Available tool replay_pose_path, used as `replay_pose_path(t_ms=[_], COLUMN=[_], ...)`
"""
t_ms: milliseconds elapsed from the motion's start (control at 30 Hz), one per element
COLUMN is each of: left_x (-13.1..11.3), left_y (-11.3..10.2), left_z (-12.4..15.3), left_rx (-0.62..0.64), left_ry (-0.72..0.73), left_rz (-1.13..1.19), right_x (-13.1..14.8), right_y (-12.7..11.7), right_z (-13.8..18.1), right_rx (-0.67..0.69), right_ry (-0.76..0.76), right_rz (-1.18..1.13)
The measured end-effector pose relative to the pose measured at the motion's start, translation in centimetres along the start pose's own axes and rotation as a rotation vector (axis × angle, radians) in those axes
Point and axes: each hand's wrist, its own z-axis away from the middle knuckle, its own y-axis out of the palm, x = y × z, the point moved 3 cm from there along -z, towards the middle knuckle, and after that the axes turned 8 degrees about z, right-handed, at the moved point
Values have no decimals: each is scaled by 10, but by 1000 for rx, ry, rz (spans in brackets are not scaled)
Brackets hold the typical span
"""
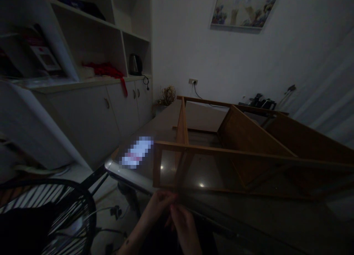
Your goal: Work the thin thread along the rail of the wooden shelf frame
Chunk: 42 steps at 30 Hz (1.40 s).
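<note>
In a dim room my left hand [158, 207] and my right hand [184, 221] meet at the near edge of a glass-topped table [171, 122]. Both have their fingers curled and pinched together close to each other; whatever sits between them is too dark and small to name. Just beyond the hands a wooden shelf frame [238, 148] lies on its side on the table, its near lower corner right above my fingers. A lit phone [136, 151] rests on the table's left side, apart from both hands.
A black wire chair [55, 207] stands at lower left. White cabinets [91, 114] with shelves, a kettle [135, 64] and a red cloth [106, 69] line the left wall. A picture [243, 7] hangs on the far wall; cables lie on the floor.
</note>
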Motion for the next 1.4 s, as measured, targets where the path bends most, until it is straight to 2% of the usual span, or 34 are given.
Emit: replay_pose_path(t_ms=[100, 233, 333, 467, 667, 933, 1100, 1233, 1400], left_x=[2, -2, -10, -6, 1, -17, -13, -7, -15], left_y=[2, 2, 4, 3, 3, 10, 6, 4, 7], left_z=[1, 4, 5, 4, 5, 12, 9, 5, 6], left_rx=[61, 30, 51, 59, 67, 83, 84, 84, 85], left_ry=[-28, -37, 13, -14, -32, 0, 16, 5, 13], left_rz=[43, 46, 18, 51, 85, 32, -7, -7, 5], right_x=[-3, 7, 17, 25, 24, 27, 30, 30, 27], right_y=[-2, 1, 2, 0, -1, -2, -3, -2, 0], right_z=[1, 3, 4, 7, 9, 11, 11, 11, 11], right_rx=[-57, -15, -25, -97, -197, -318, -400, -391, -342], right_ry=[-3, -97, -194, -316, -437, -589, -718, -711, -687], right_rz=[39, 125, 305, 566, 766, 845, 902, 963, 990])
